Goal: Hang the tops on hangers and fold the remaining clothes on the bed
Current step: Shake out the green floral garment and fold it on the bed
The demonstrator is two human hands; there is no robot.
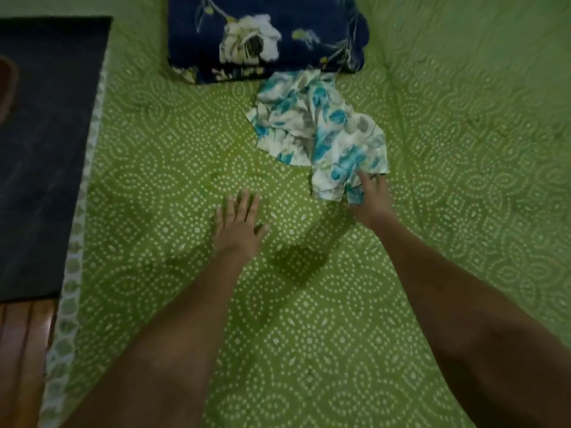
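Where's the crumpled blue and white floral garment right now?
On the green bedsheet, centre-right in the head view, the floral garment lies just below the navy floral pillow, its near edge at the right hand.

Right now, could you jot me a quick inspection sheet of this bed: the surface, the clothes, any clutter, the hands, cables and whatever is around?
Surface: green bedsheet with white dotted pattern, spread flat.
Job's things: crumpled white garment with blue floral print, unfolded; no hangers seen.
Clutter: folded navy cloth with white flower print, at the garment's far edge.
Hands: left hand flat, fingers straight, over the sheet; right hand at the garment's near edge, grip unclear.
Cables: nothing seen.
Surroundings: dark floor and brown wooden bed edge on the left.
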